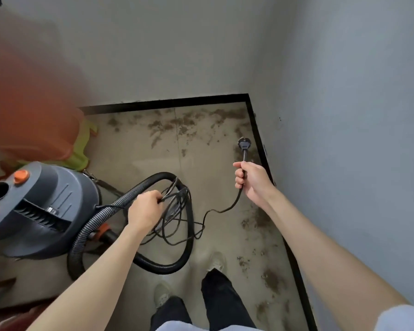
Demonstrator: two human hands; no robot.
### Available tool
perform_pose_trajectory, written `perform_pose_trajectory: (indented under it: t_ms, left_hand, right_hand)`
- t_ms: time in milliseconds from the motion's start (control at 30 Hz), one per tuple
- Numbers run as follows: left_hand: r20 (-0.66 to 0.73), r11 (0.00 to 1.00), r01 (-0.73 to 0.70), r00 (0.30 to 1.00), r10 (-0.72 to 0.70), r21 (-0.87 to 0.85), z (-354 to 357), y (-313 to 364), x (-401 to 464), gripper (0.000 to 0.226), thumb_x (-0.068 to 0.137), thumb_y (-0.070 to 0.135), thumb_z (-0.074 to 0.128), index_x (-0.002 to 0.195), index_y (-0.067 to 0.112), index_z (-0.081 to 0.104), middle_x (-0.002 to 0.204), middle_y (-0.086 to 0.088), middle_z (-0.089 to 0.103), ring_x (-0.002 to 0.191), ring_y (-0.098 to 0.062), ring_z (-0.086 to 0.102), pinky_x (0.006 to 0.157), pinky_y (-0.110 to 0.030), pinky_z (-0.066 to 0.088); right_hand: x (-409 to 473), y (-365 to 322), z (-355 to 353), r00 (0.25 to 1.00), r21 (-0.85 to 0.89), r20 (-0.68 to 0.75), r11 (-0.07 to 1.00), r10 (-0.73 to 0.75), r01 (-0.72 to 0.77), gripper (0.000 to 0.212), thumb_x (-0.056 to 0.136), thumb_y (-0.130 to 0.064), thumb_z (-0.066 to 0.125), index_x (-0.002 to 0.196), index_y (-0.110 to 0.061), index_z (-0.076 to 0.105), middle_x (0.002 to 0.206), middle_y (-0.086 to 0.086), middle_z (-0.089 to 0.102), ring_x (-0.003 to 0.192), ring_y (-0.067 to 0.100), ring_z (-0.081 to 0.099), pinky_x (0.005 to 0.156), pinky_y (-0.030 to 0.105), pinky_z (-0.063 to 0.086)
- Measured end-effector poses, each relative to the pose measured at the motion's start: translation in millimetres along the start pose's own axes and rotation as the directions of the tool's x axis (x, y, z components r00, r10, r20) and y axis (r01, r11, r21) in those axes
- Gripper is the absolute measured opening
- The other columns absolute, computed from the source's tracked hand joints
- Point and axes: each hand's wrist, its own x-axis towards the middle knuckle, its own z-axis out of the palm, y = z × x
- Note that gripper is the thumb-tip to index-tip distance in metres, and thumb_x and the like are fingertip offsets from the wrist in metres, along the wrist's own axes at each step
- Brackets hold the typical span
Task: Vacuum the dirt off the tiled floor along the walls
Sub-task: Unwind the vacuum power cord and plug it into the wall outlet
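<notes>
A grey canister vacuum (41, 206) with orange knobs stands at the left on the beige tiled floor (153, 161). Its black ribbed hose (189, 225) loops in front of my feet. My left hand (145, 210) grips a bundle of loose black power cord (177, 211) above the hose loop. My right hand (249, 181) holds the cord just below its black plug (244, 144), which points up toward the corner. Brown dirt (184, 125) lies along the far wall, and more dirt (265, 273) runs beside the right wall.
White walls meet at a corner with a black skirting board (256, 130). A blurred orange object (34, 111) and a green plastic thing (84, 144) stand at the left behind the vacuum. My shoes (215, 261) and dark trousers are at the bottom centre.
</notes>
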Motion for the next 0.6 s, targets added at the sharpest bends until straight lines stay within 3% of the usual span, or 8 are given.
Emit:
perform_pose_trajectory:
  t_ms: [167, 267, 400, 500, 600]
  left_hand:
    - [0.104, 0.959, 0.236, 0.962, -0.254, 0.158, 17.0, -6.8, 5.5, 0.026, 0.092, 0.011, 0.052, 0.116, 0.014, 0.062, 0.112, -0.008, 0.065, 0.104, -0.028, 0.060, 0.087, -0.036, 0.048]
    - [0.093, 0.951, 0.281, 0.951, -0.294, 0.133, 21.9, -7.6, 14.7, 0.031, 0.093, 0.011, 0.050, 0.122, 0.014, 0.059, 0.120, -0.008, 0.061, 0.110, -0.027, 0.058, 0.092, -0.037, 0.048]
    - [0.127, 0.973, 0.224, 0.968, -0.216, -0.050, 26.7, 13.1, 28.3, 0.027, 0.095, 0.016, 0.051, 0.119, 0.014, 0.062, 0.117, -0.006, 0.065, 0.108, -0.024, 0.060, 0.093, -0.035, 0.047]
    - [0.133, 0.961, 0.134, 0.986, -0.104, -0.242, 29.0, 40.0, 36.1, 0.023, 0.094, 0.014, 0.053, 0.112, 0.014, 0.067, 0.110, -0.003, 0.069, 0.102, -0.018, 0.062, 0.090, -0.026, 0.045]
    - [0.156, 0.928, -0.001, 0.986, 0.063, -0.372, 28.1, 73.0, 43.3, 0.028, 0.092, 0.011, 0.055, 0.119, 0.015, 0.063, 0.117, 0.002, 0.065, 0.109, -0.013, 0.059, 0.095, -0.027, 0.045]
  right_hand:
    - [24.9, -11.8, -11.7, 0.998, -0.065, 0.059, 0.998, -0.001, 0.005, 0.026, 0.107, -0.017, 0.029, 0.099, -0.012, 0.052, 0.058, 0.000, 0.028, 0.050, 0.012, 0.023, 0.052, 0.026, 0.024]
    - [37.8, -18.2, -16.1, 0.991, 0.016, 0.133, 1.000, 0.012, -0.014, 0.028, 0.108, -0.016, 0.027, 0.097, -0.013, 0.052, 0.057, -0.001, 0.029, 0.046, 0.011, 0.027, 0.051, 0.024, 0.026]
    - [47.9, -27.5, -13.4, 0.972, 0.075, 0.227, 0.994, 0.067, -0.086, 0.028, 0.108, -0.013, 0.028, 0.088, -0.011, 0.048, 0.053, -0.004, 0.035, 0.044, 0.010, 0.033, 0.054, 0.024, 0.029]
    - [50.9, -36.2, -9.0, 0.956, 0.076, 0.285, 0.992, 0.071, -0.096, 0.028, 0.106, -0.008, 0.032, 0.087, -0.009, 0.052, 0.062, 0.000, 0.045, 0.055, 0.012, 0.044, 0.061, 0.024, 0.041]
    - [53.4, -47.9, -3.8, 0.942, 0.132, 0.334, 0.987, 0.041, -0.090, 0.026, 0.102, 0.000, 0.038, 0.090, -0.005, 0.061, 0.070, 0.003, 0.055, 0.066, 0.014, 0.056, 0.075, 0.026, 0.051]
